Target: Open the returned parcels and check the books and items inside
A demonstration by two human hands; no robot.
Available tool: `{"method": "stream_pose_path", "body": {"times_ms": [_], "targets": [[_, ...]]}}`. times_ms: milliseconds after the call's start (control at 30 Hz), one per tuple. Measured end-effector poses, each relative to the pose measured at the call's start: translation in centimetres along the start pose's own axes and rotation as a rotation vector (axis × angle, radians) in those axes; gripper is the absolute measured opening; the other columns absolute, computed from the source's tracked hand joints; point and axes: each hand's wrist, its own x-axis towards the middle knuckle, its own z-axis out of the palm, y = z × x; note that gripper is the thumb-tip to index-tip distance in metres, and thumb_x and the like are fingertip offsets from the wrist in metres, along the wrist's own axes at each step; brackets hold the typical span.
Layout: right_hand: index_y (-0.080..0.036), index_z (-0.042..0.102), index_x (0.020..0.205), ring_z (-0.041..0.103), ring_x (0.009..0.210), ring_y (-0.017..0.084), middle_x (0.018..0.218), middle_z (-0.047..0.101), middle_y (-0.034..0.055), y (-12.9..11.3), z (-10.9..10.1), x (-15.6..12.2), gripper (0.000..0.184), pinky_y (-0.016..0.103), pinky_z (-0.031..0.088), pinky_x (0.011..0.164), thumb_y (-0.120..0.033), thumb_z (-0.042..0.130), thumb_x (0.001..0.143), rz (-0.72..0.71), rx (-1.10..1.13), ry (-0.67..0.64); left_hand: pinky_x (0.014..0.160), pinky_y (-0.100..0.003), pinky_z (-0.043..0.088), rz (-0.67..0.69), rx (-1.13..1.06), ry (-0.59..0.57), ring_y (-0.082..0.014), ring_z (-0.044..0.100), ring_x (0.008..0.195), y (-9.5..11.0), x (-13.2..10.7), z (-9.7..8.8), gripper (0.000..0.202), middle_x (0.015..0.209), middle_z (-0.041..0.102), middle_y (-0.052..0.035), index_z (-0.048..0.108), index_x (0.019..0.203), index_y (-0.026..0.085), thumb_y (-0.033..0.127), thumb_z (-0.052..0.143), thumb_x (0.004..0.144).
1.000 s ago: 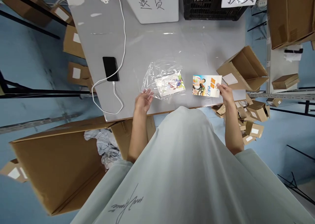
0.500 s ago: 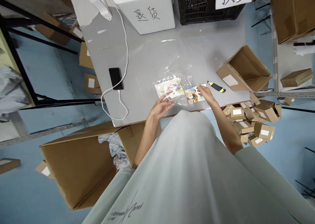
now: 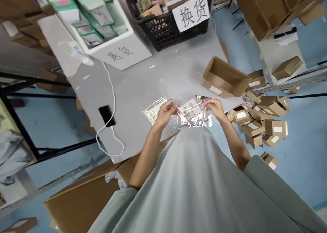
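Observation:
My left hand (image 3: 167,111) and my right hand (image 3: 213,107) both pinch the top edge of a clear plastic bag (image 3: 194,117), held just above the near edge of the grey table (image 3: 143,86). A colourful printed card (image 3: 190,111) shows through the bag between my hands. A second printed packet in clear wrap (image 3: 152,111) lies on the table just left of my left hand. Part of a yellow-and-black utility knife (image 3: 201,97) peeks out behind my right hand.
An open cardboard box (image 3: 223,77) sits at the table's right edge. A black phone (image 3: 107,115) on a white cable lies to the left. A white bin (image 3: 109,35) and a black crate (image 3: 166,25) stand at the back. Several small boxes (image 3: 263,120) litter the floor right; a big carton (image 3: 84,202) stands lower left.
My right hand brought the card leftwards to the bag and both hands now grip the bag with the card inside it. The view has tilted up and turned.

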Motion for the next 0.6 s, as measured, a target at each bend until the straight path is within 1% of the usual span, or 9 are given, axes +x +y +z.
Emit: {"method": "stream_pose_path", "body": {"times_ms": [67, 100, 233, 300, 367, 433, 467, 533, 600], "targets": [[-0.025, 0.081, 0.074, 0.067, 0.073, 0.018, 0.09, 0.08, 0.005, -0.7, -2.8, -0.7, 0.031, 0.032, 0.056, 0.066, -0.054, 0.08, 0.084, -0.009, -0.002, 0.039, 0.055, -0.028, 0.049, 0.06, 0.068, -0.022, -0.0137, 0.065, 0.062, 1.5, 1.9, 2.7, 0.024, 0.094, 0.081, -0.0047, 0.078, 0.083, 0.021, 0.039, 0.094, 0.08], [-0.025, 0.082, 0.076, 0.067, 0.073, 0.018, 0.09, 0.08, 0.0047, -1.2, -4.1, -1.1, 0.03, 0.032, 0.056, 0.067, -0.053, 0.079, 0.086, 0.002, -0.004, 0.049, 0.054, -0.028, 0.047, 0.083, 0.096, -0.03, -0.0134, 0.064, 0.061, 2.2, 2.8, 4.1, 0.021, 0.094, 0.082, -0.0049, 0.078, 0.08, 0.021, 0.037, 0.093, 0.08], [-0.025, 0.087, 0.096, 0.07, 0.082, 0.021, 0.111, 0.081, 0.0073, -3.2, -8.9, -2.3, 0.04, 0.034, 0.059, 0.07, -0.061, 0.068, 0.099, 0.003, -0.031, 0.104, 0.051, -0.029, 0.043, 0.168, 0.165, -0.102, -0.0124, 0.061, 0.058, 4.8, 7.0, 9.9, 0.011, 0.098, 0.084, -0.0064, 0.08, 0.081, 0.021, 0.028, 0.084, 0.088], [-0.026, 0.088, 0.107, 0.071, 0.091, 0.023, 0.12, 0.081, 0.0087, -4.0, -10.8, -2.1, 0.042, 0.035, 0.06, 0.074, -0.064, 0.073, 0.098, -0.056, -0.164, 0.201, 0.052, -0.029, 0.045, 0.208, 0.195, -0.132, -0.0116, 0.06, 0.056, 5.6, 9.5, 13.0, 0.011, 0.102, 0.084, -0.0083, 0.08, 0.083, 0.02, 0.025, 0.08, 0.092], [-0.025, 0.087, 0.114, 0.072, 0.095, 0.024, 0.122, 0.08, 0.0093, -4.3, -12.2, -0.8, 0.04, 0.036, 0.062, 0.082, -0.06, 0.082, 0.094, -0.098, -0.361, 0.337, 0.055, -0.029, 0.05, 0.23, 0.225, -0.141, -0.0124, 0.063, 0.059, 5.8, 12.4, 16.1, 0.011, 0.109, 0.085, -0.0112, 0.08, 0.085, 0.018, 0.023, 0.076, 0.093], [-0.023, 0.087, 0.114, 0.074, 0.097, 0.025, 0.121, 0.081, 0.0105, -4.4, -13.2, 1.3, 0.032, 0.04, 0.063, 0.093, -0.049, 0.083, 0.095, -0.077, -0.534, 0.44, 0.064, -0.03, 0.059, 0.221, 0.232, -0.126, -0.0147, 0.07, 0.068, 5.5, 15.3, 18.9, 0.012, 0.121, 0.084, -0.0127, 0.081, 0.091, 0.017, 0.025, 0.073, 0.094], [-0.021, 0.087, 0.113, 0.075, 0.098, 0.025, 0.122, 0.082, 0.0114, -4.3, -13.6, 2.5, 0.027, 0.041, 0.063, 0.098, -0.043, 0.082, 0.097, -0.039, -0.602, 0.465, 0.072, -0.032, 0.064, 0.201, 0.227, -0.119, -0.0167, 0.074, 0.075, 5.2, 16.7, 20.1, 0.015, 0.122, 0.084, -0.0121, 0.081, 0.096, 0.017, 0.027, 0.07, 0.096], [-0.018, 0.088, 0.111, 0.079, 0.101, 0.027, 0.122, 0.085, 0.0136, -4.1, -14.0, 5.2, 0.021, 0.043, 0.062, 0.106, -0.031, 0.079, 0.098, 0.084, -0.714, 0.466, 0.088, -0.038, 0.069, 0.155, 0.232, -0.145, -0.0211, 0.079, 0.089, 4.3, 19.1, 22.0, 0.02, 0.113, 0.084, -0.0101, 0.08, 0.102, 0.017, 0.029, 0.063, 0.1], [-0.017, 0.089, 0.113, 0.081, 0.113, 0.032, 0.121, 0.087, 0.0156, -3.9, -14.1, 7.8, 0.021, 0.043, 0.06, 0.113, -0.022, 0.079, 0.096, 0.228, -0.804, 0.426, 0.103, -0.044, 0.069, 0.219, 0.308, -0.173, -0.0248, 0.081, 0.103, 3.4, 20.9, 22.9, 0.021, 0.106, 0.083, -0.0087, 0.079, 0.108, 0.018, 0.027, 0.062, 0.101]]}}
